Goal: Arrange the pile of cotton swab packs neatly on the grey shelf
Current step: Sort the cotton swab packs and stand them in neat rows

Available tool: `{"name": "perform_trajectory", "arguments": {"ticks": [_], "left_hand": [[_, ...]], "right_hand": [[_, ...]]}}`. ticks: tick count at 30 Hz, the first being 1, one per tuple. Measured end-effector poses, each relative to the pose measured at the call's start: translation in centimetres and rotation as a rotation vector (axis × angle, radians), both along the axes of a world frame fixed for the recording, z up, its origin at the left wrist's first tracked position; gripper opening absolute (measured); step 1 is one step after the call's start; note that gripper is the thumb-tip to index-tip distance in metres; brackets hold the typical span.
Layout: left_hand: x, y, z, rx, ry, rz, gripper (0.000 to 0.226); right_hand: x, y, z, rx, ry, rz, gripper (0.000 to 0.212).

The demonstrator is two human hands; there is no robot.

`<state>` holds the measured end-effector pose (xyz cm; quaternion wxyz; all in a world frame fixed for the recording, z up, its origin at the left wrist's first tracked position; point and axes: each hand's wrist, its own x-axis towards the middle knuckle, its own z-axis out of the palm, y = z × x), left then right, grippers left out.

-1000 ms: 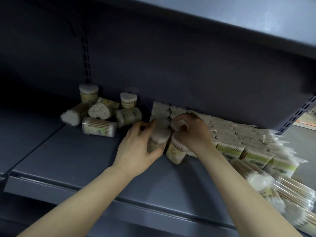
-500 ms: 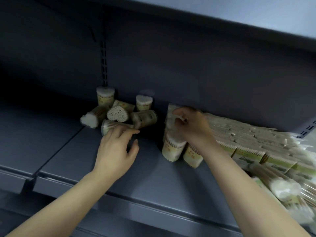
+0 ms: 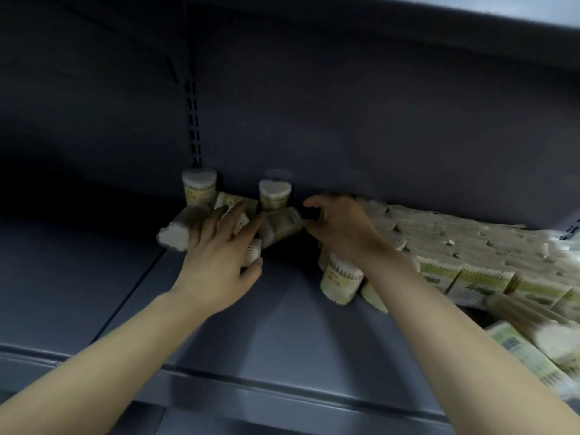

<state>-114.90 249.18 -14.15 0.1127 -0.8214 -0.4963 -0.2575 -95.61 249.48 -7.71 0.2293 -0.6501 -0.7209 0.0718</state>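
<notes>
**Grey shelf, both hands in the loose pile**

Grey metal shelf (image 3: 282,324) with a dark back panel and a slotted upright (image 3: 193,120) behind; another shelf board overhead.

Loose cotton swab packs sit left of centre, against the back:
- upright pack (image 3: 199,186) at the foot of the slotted upright
- second upright pack (image 3: 275,193) to its right, heart-shaped top visible
- tipped pack (image 3: 175,232) lying on its side, white swab ends facing left
- lying pack (image 3: 282,226) between the two hands
- a few more lying packs under the left hand, partly hidden

Left hand (image 3: 219,259): palm down on the lying packs, fingers spread and mostly straight, thumb below a pack end (image 3: 252,252). Resting/pressing, can't tell if it actually grips anything.

Right hand (image 3: 342,227): fingers curled, fingertips right at the end of the lying pack. Blurred, so can't tell whether it is pinching the pack or just touching.

Under the right wrist: standing pack (image 3: 340,282) with another leaning beside it. To the right, arranged rows of flat packs (image 3: 470,246) run along the back. More loose packs (image 3: 533,350) at the right edge, blurred.
</notes>
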Motion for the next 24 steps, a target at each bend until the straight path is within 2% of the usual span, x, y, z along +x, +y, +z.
{"name": "perform_trajectory", "arguments": {"ticks": [6,15,20,24], "left_hand": [[0.2,1.9,-0.5,-0.031,0.016,0.061,0.071],[0.1,2.8,-1.1,-0.058,-0.103,0.083,0.061],[-0.1,2.7,-1.0,-0.053,-0.070,0.122,0.057],[-0.4,2.5,-0.9,-0.060,-0.046,0.170,0.059]], "right_hand": [[-0.7,1.6,0.6,-0.091,-0.086,0.133,0.042],[-0.8,5.0,-0.4,-0.163,-0.198,0.147,0.047],[-1.4,6.0,-1.5,-0.190,-0.235,0.209,0.027],[-1.4,6.0,-1.5,-0.168,-0.265,0.246,0.038]]}}
